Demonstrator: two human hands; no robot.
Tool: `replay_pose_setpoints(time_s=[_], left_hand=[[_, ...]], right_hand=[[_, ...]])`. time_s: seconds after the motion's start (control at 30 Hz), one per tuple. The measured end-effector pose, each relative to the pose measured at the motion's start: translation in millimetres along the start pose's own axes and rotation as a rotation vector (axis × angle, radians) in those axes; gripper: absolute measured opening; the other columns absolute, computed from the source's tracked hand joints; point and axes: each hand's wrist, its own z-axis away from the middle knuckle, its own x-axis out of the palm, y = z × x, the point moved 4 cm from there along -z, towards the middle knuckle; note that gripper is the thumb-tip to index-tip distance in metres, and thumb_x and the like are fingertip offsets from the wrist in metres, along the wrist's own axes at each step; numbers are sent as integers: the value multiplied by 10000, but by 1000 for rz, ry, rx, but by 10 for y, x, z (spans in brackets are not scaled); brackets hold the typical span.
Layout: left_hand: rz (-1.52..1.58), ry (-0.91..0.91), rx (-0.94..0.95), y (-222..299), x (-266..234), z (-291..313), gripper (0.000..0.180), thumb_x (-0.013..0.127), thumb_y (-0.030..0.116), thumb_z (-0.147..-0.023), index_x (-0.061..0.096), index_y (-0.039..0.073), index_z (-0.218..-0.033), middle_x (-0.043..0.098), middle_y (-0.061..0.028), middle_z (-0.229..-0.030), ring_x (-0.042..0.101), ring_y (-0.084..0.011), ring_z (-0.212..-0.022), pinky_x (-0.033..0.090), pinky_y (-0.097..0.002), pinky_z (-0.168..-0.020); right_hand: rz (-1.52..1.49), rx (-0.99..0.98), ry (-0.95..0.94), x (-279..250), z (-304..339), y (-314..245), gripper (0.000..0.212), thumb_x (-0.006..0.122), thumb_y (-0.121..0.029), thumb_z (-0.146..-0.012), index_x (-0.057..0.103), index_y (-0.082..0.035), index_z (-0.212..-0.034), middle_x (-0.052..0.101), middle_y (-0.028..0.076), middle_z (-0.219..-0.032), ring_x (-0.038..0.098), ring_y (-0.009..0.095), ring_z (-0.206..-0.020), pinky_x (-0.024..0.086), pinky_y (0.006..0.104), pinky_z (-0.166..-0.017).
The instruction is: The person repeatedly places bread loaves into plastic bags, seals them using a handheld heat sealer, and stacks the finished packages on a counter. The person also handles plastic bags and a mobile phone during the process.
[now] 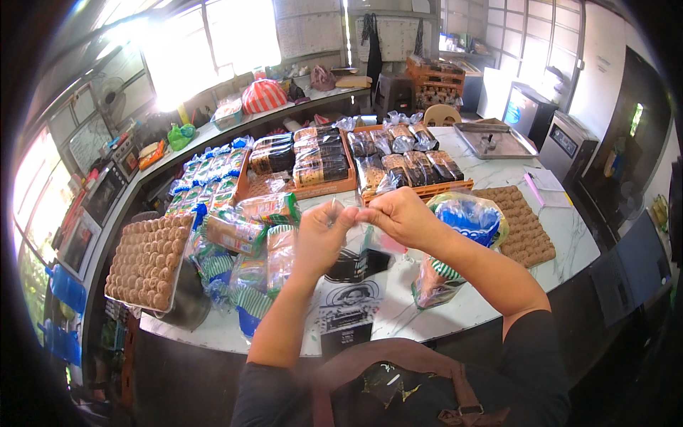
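Over the middle of the table, my left hand [321, 235] and my right hand [402, 219] meet, thumbs and fingertips pinched together. Whatever sits between the fingers is too small to make out. Below them is a clear plastic bag with a black printed picture [350, 302]; whether it hangs from my fingers or lies on the table cannot be told. Bagged loaves of sliced bread [235, 233] are piled beside my left forearm. Under my right forearm stands another bagged loaf [435, 281] with a green-striped wrapper.
Orange crates [333, 186] of dark-wrapped loaves line the far side of the marble-look table [569, 228]. Egg trays [516, 224] lie to the right, more [149, 260] to the left. A blue-and-clear bag bundle [466, 220] sits near my right forearm. A metal tray [496, 140] is at the back.
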Motion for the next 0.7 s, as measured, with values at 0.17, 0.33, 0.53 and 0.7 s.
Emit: replay_pose_setpoints(time_s=[0.17, 0.33, 0.53, 0.7], left_hand=[[47, 22, -57, -189, -25, 85, 202, 649, 184, -920, 665, -1, -840, 637, -18, -726, 528, -83, -599, 437, -241, -551], [173, -4, -118, -257, -53, 145, 82, 694, 55, -840, 649, -6, -807, 655, -51, -742, 555, -87, -620, 453, -235, -574], [325, -123, -175, -357, -81, 171, 179, 756, 61, -789, 595, 33, -715, 640, -44, -717, 552, -79, -587, 445, -221, -541], [449, -301, -258, -372, -88, 260, 171, 739, 116, -837, 613, 21, -768, 636, -47, -728, 542, -91, -570, 452, -231, -540]], right_hand=[[-227, 111, 51, 125, 130, 44, 116, 703, -106, -841, 660, -15, -899, 523, 49, -613, 460, 116, -563, 382, 278, -532], [-181, -29, 145, 214, 209, -8, 293, 716, 7, -802, 694, -76, -1082, 571, 8, -702, 504, 71, -615, 418, 233, -554], [53, -253, 167, 299, 271, -47, 360, 732, 28, -724, 743, -145, -1040, 622, 75, -754, 616, 223, -631, 485, 305, -557], [-73, -269, 153, 303, 289, -38, 356, 753, 26, -711, 745, -131, -1031, 602, 72, -700, 579, 197, -596, 436, 300, -525]])
